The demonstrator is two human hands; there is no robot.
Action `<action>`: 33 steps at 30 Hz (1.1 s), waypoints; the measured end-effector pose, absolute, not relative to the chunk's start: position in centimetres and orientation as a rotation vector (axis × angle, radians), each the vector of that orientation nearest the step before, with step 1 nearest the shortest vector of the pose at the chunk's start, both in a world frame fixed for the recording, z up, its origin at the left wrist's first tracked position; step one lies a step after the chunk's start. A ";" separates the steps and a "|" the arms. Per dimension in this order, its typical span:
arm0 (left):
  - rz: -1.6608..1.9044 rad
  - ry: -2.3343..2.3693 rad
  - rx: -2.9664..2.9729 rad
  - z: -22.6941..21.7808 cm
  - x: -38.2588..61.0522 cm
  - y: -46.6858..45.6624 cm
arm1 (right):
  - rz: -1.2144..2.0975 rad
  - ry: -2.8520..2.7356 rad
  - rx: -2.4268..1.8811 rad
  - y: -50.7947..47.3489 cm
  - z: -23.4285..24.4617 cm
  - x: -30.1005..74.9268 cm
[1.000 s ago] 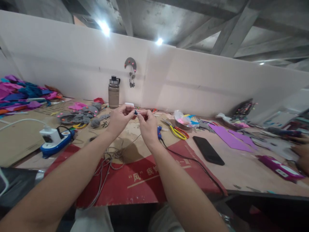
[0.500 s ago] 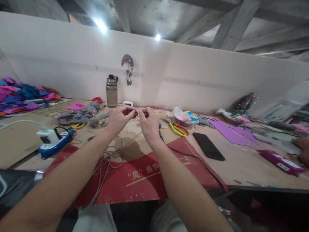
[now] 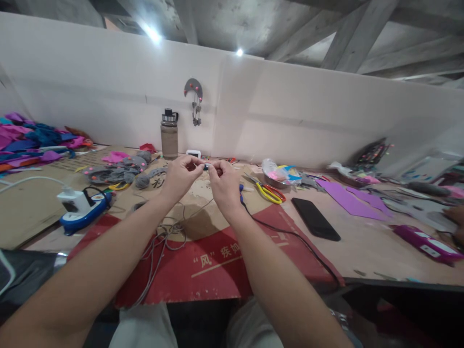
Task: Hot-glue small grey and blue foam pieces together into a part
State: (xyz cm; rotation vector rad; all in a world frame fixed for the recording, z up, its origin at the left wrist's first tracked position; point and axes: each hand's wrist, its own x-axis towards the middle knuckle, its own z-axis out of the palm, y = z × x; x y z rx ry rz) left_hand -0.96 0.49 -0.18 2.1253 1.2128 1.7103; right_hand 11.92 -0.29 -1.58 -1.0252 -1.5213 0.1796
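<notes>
My left hand [image 3: 182, 175] and my right hand [image 3: 224, 186] meet above the middle of the table, thumbs and forefingers pinched. Between their fingertips sits a small dark piece [image 3: 206, 167], too tiny to name. Loose grey cord [image 3: 170, 232] lies tangled below the hands on a red and brown cardboard sheet [image 3: 217, 280]. Just right of my right wrist, a blue-handled tool [image 3: 241, 189] with a black cable is partly hidden. Scissors with yellow handles [image 3: 270, 194] rest farther right.
A water bottle [image 3: 169, 137] stands by the white partition [image 3: 290, 106]. Grey felt and yarn [image 3: 123, 169] lie left, behind a blue power strip [image 3: 81, 220]. To the right are a black phone [image 3: 315, 219], purple sheets [image 3: 350, 200], a magenta power strip [image 3: 426, 244] and another person's hand [image 3: 455, 215].
Both hands keep their pinch in nearly the same place. The small piece looks slightly turned between the fingertips. The whole view has shifted a little.
</notes>
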 end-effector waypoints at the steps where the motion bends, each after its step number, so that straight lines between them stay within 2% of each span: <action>1: 1.702 1.202 2.112 -0.2 -0.9 0.5 | 0.182 -1.526 -1.025 -0.3 -1.7 11.9; 16: 1.659 1.007 1.815 -0.7 -0.1 0.6 | 0.226 -1.538 -1.029 -0.4 -1.8 11.7; 33: 1.619 0.892 1.745 -0.9 0.2 0.7 | 0.280 -1.513 -1.018 -0.4 -1.7 11.9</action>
